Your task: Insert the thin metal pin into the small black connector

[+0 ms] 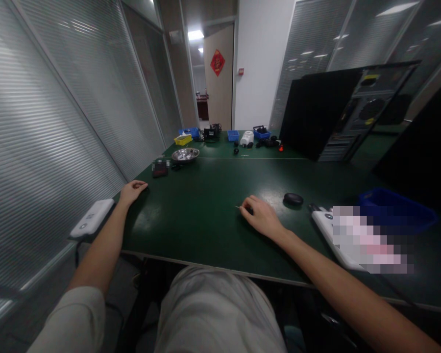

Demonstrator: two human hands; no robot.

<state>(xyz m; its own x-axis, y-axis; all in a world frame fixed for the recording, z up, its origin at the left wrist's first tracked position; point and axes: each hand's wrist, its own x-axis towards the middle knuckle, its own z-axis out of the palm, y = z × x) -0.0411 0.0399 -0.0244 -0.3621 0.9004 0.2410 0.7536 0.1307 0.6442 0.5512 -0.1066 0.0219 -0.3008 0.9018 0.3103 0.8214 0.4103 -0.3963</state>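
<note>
My right hand point(260, 214) rests on the green table point(191, 215), its fingers curled in a pinch. A thin, pale tip sticks out to the left of the fingertips, too small to name. At the table's left edge lies my left hand point(133, 191), fingers pressed together and pointing right; whether anything is between them is hidden. A black mouse point(293, 199) sits to the right of my right hand. Beyond my left hand are a dark red and black item point(160, 169) and a round metal dish point(185, 156) with small pieces in it.
At the right stand a black computer case point(323, 108), a blue bin point(397, 211) and a white device point(338, 240), partly blurred out. Along the back are a yellow tray point(183, 140), blue baskets point(233, 136) and cables. Another white device point(91, 219) sits at the far left.
</note>
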